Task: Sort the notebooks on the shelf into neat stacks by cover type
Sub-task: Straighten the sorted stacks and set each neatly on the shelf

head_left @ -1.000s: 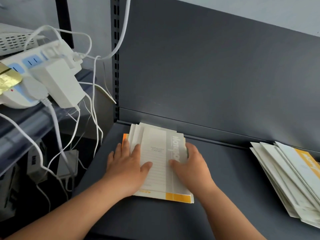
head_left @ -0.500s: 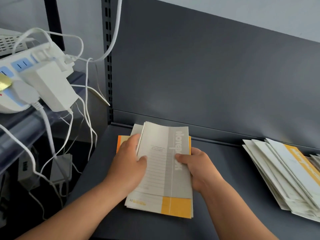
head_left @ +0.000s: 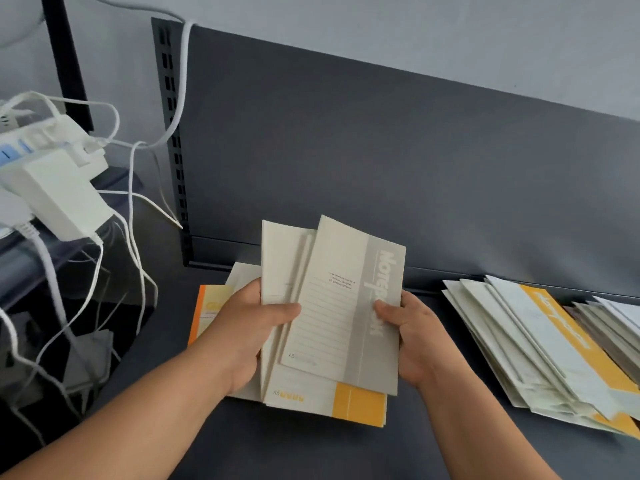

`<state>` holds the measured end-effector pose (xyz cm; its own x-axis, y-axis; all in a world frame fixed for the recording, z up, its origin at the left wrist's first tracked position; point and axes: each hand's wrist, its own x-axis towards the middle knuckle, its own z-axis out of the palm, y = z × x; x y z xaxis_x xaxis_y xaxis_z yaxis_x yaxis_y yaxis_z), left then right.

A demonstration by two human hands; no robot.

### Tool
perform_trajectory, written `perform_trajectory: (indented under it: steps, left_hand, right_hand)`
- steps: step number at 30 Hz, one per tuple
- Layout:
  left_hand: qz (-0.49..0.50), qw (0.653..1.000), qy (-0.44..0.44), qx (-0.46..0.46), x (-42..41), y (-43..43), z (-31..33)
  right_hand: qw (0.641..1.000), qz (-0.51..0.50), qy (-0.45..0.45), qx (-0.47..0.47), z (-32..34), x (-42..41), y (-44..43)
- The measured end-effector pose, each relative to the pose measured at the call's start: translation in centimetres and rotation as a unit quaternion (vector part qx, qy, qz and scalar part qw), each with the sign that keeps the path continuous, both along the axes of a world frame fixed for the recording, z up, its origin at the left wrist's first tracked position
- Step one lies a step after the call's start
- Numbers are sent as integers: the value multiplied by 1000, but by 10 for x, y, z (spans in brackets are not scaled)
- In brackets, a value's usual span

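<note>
Where both hands grip, the grey-banded notebook (head_left: pixel 341 313) reads "Notebook", "A5".

Shop or stockroom: slotted metal shelving (head_left: pixel 172 140) (dark grey).

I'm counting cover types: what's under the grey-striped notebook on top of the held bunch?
Under the grey-striped notebook, cream covers fan out up-left and a yellow-cornered notebook shows below. An orange notebook lies behind the left hand. The covered count is hidden.
</note>
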<state>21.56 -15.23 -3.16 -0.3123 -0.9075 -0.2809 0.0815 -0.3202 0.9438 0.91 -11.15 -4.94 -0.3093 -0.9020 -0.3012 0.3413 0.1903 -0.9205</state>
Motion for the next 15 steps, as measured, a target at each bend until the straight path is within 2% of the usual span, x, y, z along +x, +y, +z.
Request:
perform_trajectory:
  steps: [7,11,15]
  left_hand:
    - [-15,999,34,28,-56,23,12]
    - [-8,999,42,15,-98,36,19]
    - [-18,998,58,5,-147,50,30]
  right_hand:
    - [1000,-6,-24,-13,18,-59,25]
    - [999,-25,39,-27,31,-98,45]
    - [989,-85,110,-40,41,-150,67]
